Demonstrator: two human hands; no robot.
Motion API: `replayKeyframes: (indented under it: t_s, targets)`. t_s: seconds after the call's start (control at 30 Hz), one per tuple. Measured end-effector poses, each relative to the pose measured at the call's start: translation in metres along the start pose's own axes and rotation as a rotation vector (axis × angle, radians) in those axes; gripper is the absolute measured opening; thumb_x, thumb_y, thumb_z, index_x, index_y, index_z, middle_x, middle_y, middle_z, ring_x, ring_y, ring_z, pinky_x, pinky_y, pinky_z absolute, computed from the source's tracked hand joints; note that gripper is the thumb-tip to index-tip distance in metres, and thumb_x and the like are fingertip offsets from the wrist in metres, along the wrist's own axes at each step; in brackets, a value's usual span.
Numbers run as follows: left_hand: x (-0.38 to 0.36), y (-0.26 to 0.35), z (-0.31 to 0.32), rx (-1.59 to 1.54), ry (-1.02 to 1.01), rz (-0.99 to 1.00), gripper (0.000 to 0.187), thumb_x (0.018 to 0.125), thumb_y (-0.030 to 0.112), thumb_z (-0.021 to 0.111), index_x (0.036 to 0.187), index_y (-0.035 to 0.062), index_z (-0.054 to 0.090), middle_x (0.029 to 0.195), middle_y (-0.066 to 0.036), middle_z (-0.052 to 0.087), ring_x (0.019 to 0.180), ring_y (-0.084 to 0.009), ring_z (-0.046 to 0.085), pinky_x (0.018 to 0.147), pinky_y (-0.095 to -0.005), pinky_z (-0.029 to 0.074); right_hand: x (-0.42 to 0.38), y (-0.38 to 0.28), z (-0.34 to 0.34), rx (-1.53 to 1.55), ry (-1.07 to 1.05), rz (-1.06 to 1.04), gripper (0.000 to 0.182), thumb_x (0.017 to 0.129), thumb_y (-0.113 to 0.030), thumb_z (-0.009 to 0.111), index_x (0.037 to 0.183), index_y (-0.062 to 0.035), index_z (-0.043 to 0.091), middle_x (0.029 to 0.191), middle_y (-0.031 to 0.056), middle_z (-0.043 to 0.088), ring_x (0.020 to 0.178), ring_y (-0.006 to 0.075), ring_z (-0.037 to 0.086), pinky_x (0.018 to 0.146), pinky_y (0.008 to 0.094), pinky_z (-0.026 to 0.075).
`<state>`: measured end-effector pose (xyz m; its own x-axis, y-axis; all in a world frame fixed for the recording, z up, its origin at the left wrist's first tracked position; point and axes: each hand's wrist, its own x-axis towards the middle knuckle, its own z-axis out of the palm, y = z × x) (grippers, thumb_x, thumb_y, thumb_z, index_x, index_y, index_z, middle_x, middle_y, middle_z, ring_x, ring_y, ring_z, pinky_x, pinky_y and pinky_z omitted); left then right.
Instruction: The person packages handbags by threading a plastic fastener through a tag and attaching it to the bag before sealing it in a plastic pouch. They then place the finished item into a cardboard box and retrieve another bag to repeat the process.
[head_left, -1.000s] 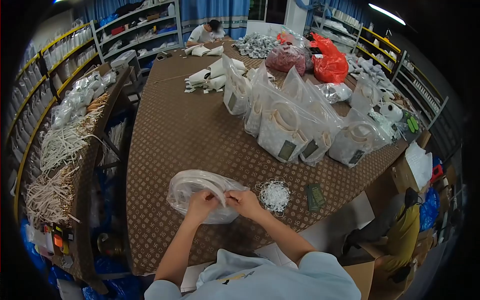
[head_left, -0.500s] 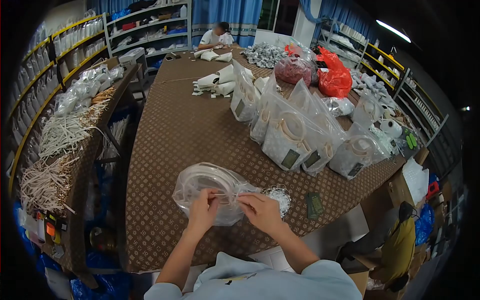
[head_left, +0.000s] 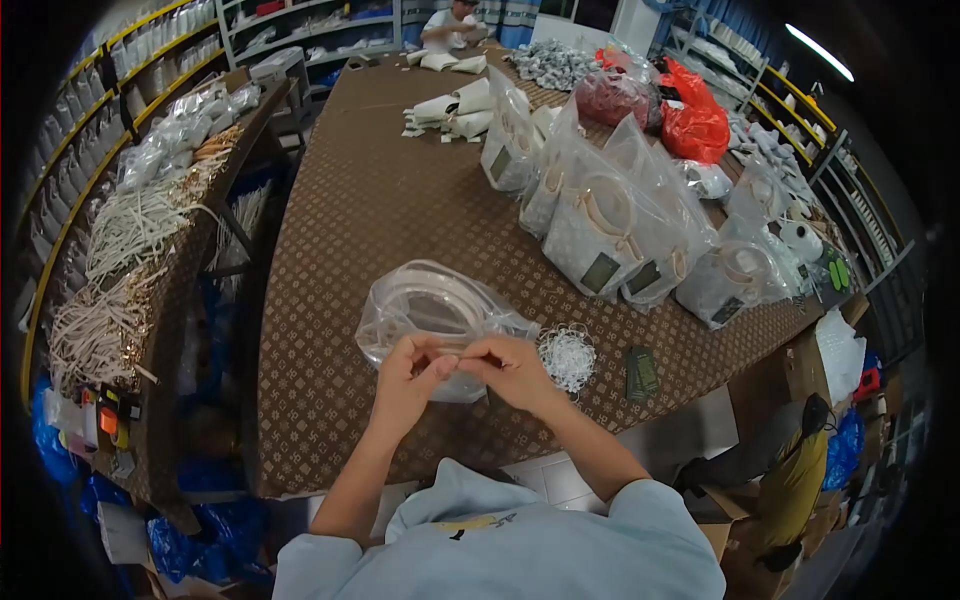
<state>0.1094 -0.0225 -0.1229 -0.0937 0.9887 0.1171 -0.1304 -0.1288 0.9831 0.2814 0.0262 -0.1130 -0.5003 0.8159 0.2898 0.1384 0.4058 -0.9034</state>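
Observation:
A clear plastic bag (head_left: pixel 375 318) with a pale round-handled handbag (head_left: pixel 440 283) inside lies in front of me on the patterned table. My left hand (head_left: pixel 412 375) and my right hand (head_left: pixel 512 372) meet over its near side, thumbs and fingertips pinched together. What sits between the fingertips is too small to make out, and the hands cover part of the bag. To the right of my right hand is a tangled heap of thin white string loops (head_left: pixel 567 358). Beyond it lie dark green tags (head_left: pixel 642 373).
Several plastic-wrapped handbags with dark tags (head_left: pixel 597 235) stand at the right of the table (head_left: pixel 330 400). Behind them are red plastic bags (head_left: pixel 695 125). White pieces (head_left: pixel 455 108) lie farther back, near a seated person (head_left: pixel 452 30). A side bench at left holds pale straps (head_left: pixel 140 225).
My hands have come closer together, fingertips now meeting; before, they were apart over the bag. The view has tilted downward, so the far table sits higher in the picture.

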Motion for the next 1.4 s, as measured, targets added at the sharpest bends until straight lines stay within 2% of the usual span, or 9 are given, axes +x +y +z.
replayKeyframes:
  t_s: [0.23,0.47,0.63,0.87,0.97,1.03,1.13,1.2,1.4]
  targets:
    - [-0.045,-0.031,0.027,0.006,-0.192,-0.546,0.022,0.086,0.021,0.063,0.097,0.0026,0.061,0.070,-0.001,0.061,0.057,-0.0065,0.055,0.047,-0.0212,0.042,0.004,0.008,-0.021,0.348,0.024,0.169,0.007,0.084,-0.008,0.063,0.086,-0.0014,0.061,0.074,-0.0031,0.058,0.065,0.0035,0.050,0.058,0.0185,0.042]
    - [-0.035,-0.035,0.055,-0.098,-0.014,-0.583,0.030,0.087,0.028,0.061,0.107,0.0057,0.059,0.076,-0.003,0.062,0.053,-0.0074,0.053,0.045,-0.0197,0.040,0.004,0.015,-0.032,0.423,-0.055,0.242,0.007,0.083,-0.008,0.064,0.087,-0.0027,0.061,0.072,-0.0032,0.057,0.061,0.0012,0.049,0.054,0.0167,0.041]
    - [-0.025,-0.032,0.084,-0.741,0.095,-0.842,0.021,0.087,0.036,0.059,0.086,0.0148,0.058,0.075,0.004,0.060,0.055,-0.0060,0.052,0.045,-0.0185,0.037,0.002,0.014,-0.033,0.450,-0.065,0.264,0.008,0.082,-0.008,0.064,0.086,-0.0024,0.060,0.072,-0.0031,0.057,0.060,0.0018,0.051,0.050,0.0156,0.041]
    - [-0.015,-0.048,0.088,-0.832,0.145,-0.677,0.019,0.088,0.034,0.059,0.082,0.0162,0.057,0.075,0.005,0.059,0.057,-0.0049,0.052,0.044,-0.0179,0.034,-0.004,0.015,-0.043,0.378,-0.128,0.299,0.006,0.083,-0.008,0.062,0.085,-0.0022,0.060,0.074,-0.0015,0.060,0.057,0.0030,0.055,0.053,0.0160,0.045]
    - [-0.018,-0.039,0.085,-0.627,0.205,-0.674,0.016,0.089,0.029,0.057,0.089,0.0127,0.058,0.077,0.004,0.061,0.055,-0.0043,0.054,0.043,-0.0195,0.037,-0.005,0.017,-0.048,0.316,-0.180,0.245,0.006,0.083,-0.008,0.062,0.085,-0.0025,0.060,0.075,-0.0007,0.060,0.061,0.0046,0.056,0.054,0.0182,0.044]
    - [-0.022,-0.032,0.082,-0.222,0.182,-0.244,0.016,0.086,0.021,0.061,0.089,0.0059,0.060,0.076,0.001,0.062,0.057,-0.0047,0.056,0.047,-0.0195,0.041,-0.004,0.011,-0.049,0.280,-0.218,0.223,0.006,0.083,-0.008,0.062,0.085,-0.0032,0.060,0.075,-0.0002,0.060,0.065,0.0062,0.056,0.055,0.0204,0.044]
    - [-0.027,-0.043,0.053,0.353,0.165,-0.044,0.013,0.079,0.014,0.066,0.086,0.0035,0.062,0.071,-0.006,0.062,0.056,-0.0095,0.058,0.053,-0.0258,0.049,-0.002,-0.006,-0.044,-0.204,-0.258,-0.041,0.007,0.078,-0.008,0.064,0.083,-0.0047,0.062,0.075,0.0018,0.061,0.068,0.0101,0.057,0.053,0.0232,0.043]
    - [-0.032,-0.037,0.043,0.382,0.186,0.013,0.012,0.076,0.013,0.066,0.083,0.0048,0.063,0.071,-0.006,0.063,0.056,-0.0101,0.060,0.054,-0.0261,0.049,0.000,-0.009,-0.038,-0.414,-0.274,-0.125,0.012,0.072,-0.009,0.066,0.082,-0.0084,0.061,0.075,0.0039,0.063,0.071,0.0213,0.059,0.055,0.0305,0.046]
    - [-0.033,-0.017,0.033,0.676,0.194,0.177,0.013,0.071,0.013,0.068,0.081,0.0083,0.063,0.075,-0.004,0.064,0.058,-0.0155,0.063,0.052,-0.0277,0.049,0.008,-0.016,-0.030,-0.426,-0.287,-0.254,0.012,0.068,-0.008,0.065,0.079,-0.0088,0.060,0.074,0.0032,0.062,0.070,0.0245,0.058,0.058,0.0335,0.047]
